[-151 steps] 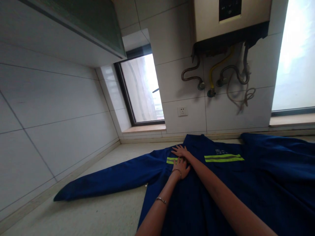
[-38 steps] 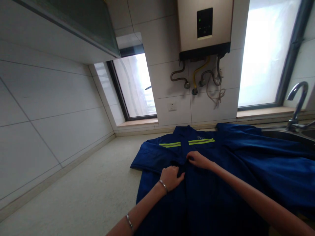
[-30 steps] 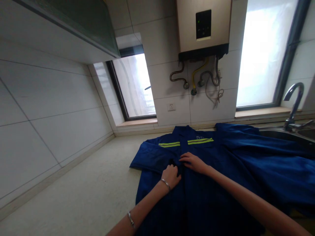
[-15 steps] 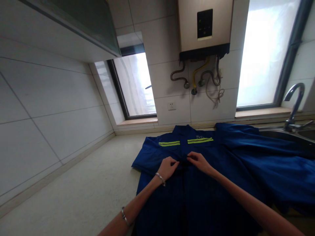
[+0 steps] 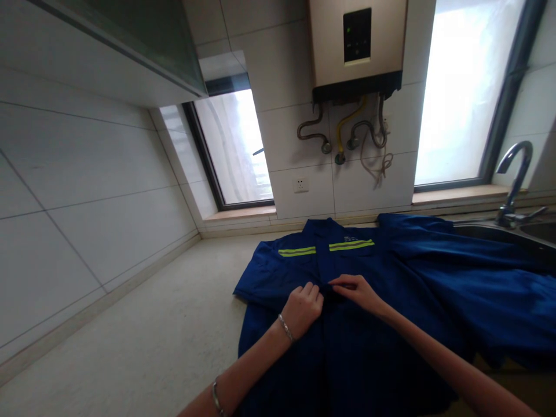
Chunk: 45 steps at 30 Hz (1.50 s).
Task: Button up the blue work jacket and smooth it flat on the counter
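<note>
A dark blue work jacket (image 5: 282,272) with yellow-green reflective strips across the chest lies spread on the counter, collar toward the wall. My left hand (image 5: 305,304) is closed at the front opening below the chest strips, its fingers curled on the cloth. Just to its right, my right hand (image 5: 357,291) pinches the edge of the front placket between thumb and fingers. The fingertips of both hands almost meet. Whatever fastener may lie between them is too small and dark to make out.
Pale counter (image 5: 182,307) extends to the left. Another piece of blue clothing (image 5: 478,272) lies at the right, by the sink (image 5: 478,230) and its faucet (image 5: 516,179). A water heater (image 5: 356,46) with pipes hangs on the tiled wall, and a cabinet (image 5: 130,46) juts out upper left.
My left hand has turned over, knuckles now up, and moved slightly right toward my right hand. My right fingers have straightened and closed in on the placket. The view has shifted slightly.
</note>
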{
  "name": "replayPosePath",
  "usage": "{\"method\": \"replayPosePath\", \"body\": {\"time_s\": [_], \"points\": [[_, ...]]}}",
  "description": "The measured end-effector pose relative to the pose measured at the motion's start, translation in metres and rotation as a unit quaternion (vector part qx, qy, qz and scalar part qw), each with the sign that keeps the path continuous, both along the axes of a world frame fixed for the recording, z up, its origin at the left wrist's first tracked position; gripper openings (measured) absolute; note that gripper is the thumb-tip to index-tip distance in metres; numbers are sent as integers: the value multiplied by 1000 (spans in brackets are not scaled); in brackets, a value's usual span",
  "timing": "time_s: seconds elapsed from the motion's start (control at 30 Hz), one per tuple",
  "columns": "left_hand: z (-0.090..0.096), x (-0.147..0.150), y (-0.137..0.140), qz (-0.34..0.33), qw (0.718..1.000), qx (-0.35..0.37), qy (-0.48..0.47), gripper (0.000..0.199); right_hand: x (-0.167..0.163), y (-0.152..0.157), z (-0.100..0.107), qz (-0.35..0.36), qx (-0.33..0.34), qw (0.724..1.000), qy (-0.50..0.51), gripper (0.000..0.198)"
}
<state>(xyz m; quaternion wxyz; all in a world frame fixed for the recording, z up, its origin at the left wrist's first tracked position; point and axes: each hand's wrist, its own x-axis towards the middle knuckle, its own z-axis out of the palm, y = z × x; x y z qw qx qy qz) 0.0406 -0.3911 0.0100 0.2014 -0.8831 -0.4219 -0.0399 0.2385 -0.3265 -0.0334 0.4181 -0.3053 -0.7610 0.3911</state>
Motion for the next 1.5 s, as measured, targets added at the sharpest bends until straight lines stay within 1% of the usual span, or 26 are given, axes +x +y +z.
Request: {"method": "replayPosePath", "body": {"time_s": [0.07, 0.2, 0.3, 0.37, 0.43, 0.47, 0.53, 0.6, 0.73, 0.83, 1.0, 1.23, 1.5], "points": [[4, 0, -2, -55, 998, 36, 19, 24, -2, -3, 6, -24, 36, 999, -7, 25], [0, -6, 3, -103, 992, 67, 20, 28, -7, -11, 14, -21, 86, 996, -23, 20], [-4, -13, 10, -121, 990, 64, 19, 28, -8, -14, 11, -22, 89, 995, -31, 19], [-6, -17, 14, -123, 991, 58, 18, 26, -7, -14, 6, -24, 92, 994, -48, 29], [-8, -19, 17, -124, 991, 52, 18, 22, -5, -13, 0, -31, 108, 992, -63, 37], [-9, -20, 18, -128, 990, 52, 18, 21, -5, -13, -2, -34, 119, 990, -67, 36], [-10, -19, 19, -141, 988, 56, 18, 18, -6, -12, -4, -37, 134, 988, -67, 27], [-12, -19, 19, -151, 986, 67, 15, 16, -9, -12, -3, -46, 134, 988, -54, 21], [-11, -18, 18, -145, 984, 100, -9, 15, -14, -12, 1, -66, 101, 992, -22, 16], [-10, -19, 18, -140, 982, 122, -28, 17, -14, -14, 4, -51, 87, 995, -20, 17], [-9, -18, 17, -152, 978, 139, -39, 17, -12, -19, 8, -28, 117, 992, -30, 22], [-9, -16, 14, -160, 974, 154, -38, 16, -10, -24, 12, -16, 150, 986, -77, 29], [-12, -16, 16, -147, 977, 149, -51, 19, -7, -24, 14, -11, 184, 975, -124, 27]]}}
